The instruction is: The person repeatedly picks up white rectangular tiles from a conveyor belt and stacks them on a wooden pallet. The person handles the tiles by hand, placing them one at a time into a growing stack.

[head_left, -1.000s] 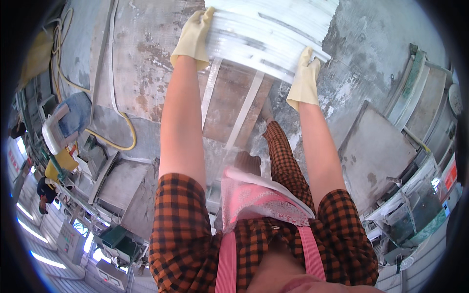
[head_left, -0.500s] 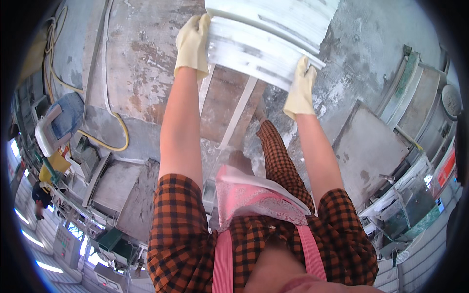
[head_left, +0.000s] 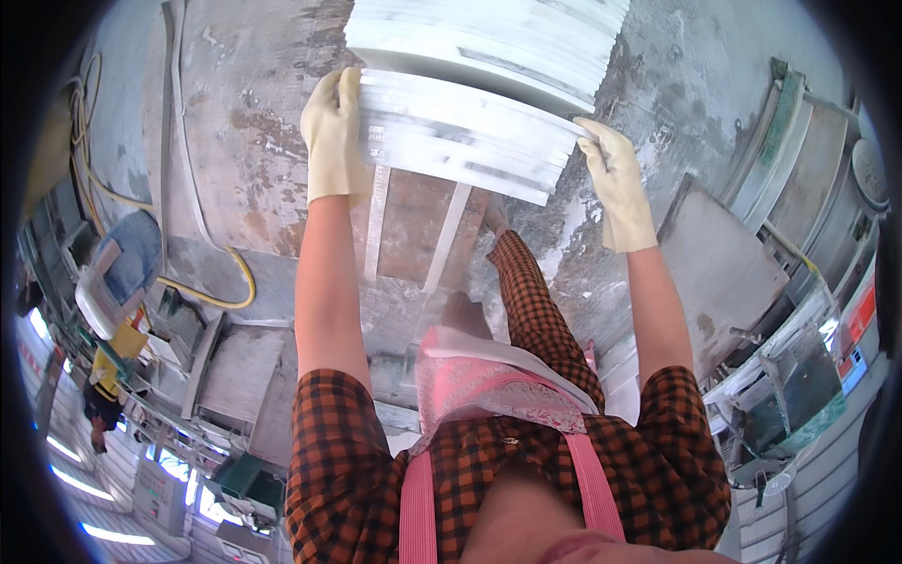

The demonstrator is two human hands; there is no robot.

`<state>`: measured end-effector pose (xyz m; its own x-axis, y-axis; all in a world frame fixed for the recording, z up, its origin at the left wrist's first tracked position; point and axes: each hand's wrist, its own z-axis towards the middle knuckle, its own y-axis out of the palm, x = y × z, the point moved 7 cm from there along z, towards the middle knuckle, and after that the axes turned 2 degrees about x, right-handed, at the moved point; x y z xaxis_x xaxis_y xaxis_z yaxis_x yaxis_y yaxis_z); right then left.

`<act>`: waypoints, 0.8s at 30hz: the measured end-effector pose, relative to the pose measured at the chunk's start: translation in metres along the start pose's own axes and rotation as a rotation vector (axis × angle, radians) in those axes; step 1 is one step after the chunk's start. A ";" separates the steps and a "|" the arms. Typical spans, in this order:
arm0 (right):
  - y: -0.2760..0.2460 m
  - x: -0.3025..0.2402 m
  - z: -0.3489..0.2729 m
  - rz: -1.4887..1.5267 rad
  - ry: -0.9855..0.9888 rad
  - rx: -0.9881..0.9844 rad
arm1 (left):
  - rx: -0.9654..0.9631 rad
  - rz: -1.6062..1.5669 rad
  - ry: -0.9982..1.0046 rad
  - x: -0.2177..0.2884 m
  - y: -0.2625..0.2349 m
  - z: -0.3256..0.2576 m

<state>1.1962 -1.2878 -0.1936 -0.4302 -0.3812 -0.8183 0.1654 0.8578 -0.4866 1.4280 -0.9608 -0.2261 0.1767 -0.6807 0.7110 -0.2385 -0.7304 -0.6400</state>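
The left grip [head_left: 334, 132], in a cream glove, is closed around the left end of a front stack [head_left: 460, 132] of thin white strips. The right grip [head_left: 618, 183], gloved alike, has its fingertips at that stack's far right corner, thumb and forefinger slightly apart; whether it clamps firmly I cannot tell. The front stack thus lies between the two grips, slanting down toward the right. Just beyond it, farther from the wearer, is a second white stack [head_left: 489, 47], a dark gap between them. On the near side, below the grips, two pale bars [head_left: 378, 226] run toward the wearer. Left of the left grip spreads a stained brownish surface [head_left: 244, 132], with a yellow hose [head_left: 240, 299] lower down. Well to the right grip's lower right stands a grey panel [head_left: 723, 273].
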 end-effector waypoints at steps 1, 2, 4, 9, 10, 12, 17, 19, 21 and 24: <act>-0.003 0.006 0.001 -0.036 0.085 -0.019 | -0.014 -0.006 -0.001 0.001 0.001 -0.001; -0.006 0.013 0.001 -0.063 0.178 -0.058 | 0.008 0.004 0.015 0.004 -0.001 -0.001; -0.009 0.021 -0.001 -0.110 0.260 -0.096 | 0.011 -0.004 -0.032 0.004 -0.001 -0.003; -0.012 0.023 0.003 -0.010 0.231 0.000 | 0.015 -0.048 -0.021 0.015 -0.003 -0.006; -0.015 0.023 0.005 -0.028 0.215 0.050 | 0.016 -0.041 -0.029 0.016 -0.003 -0.008; -0.022 0.025 0.010 -0.094 0.232 0.104 | 0.019 -0.046 -0.013 0.017 -0.004 -0.011; -0.023 0.026 0.017 -0.139 0.284 0.033 | 0.033 -0.025 0.007 0.010 -0.006 -0.016; -0.025 0.022 0.019 -0.077 0.219 0.056 | 0.048 -0.035 0.047 0.008 -0.007 -0.014; -0.021 0.026 0.019 -0.052 0.255 0.012 | 0.050 0.002 0.056 0.004 -0.007 -0.014; -0.022 0.025 0.020 -0.074 0.287 0.005 | 0.059 0.041 0.065 0.001 -0.008 -0.013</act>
<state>1.1997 -1.3235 -0.2098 -0.6744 -0.3294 -0.6608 0.1284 0.8290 -0.5443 1.4175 -0.9547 -0.2164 0.1052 -0.7063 0.7000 -0.1874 -0.7054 -0.6836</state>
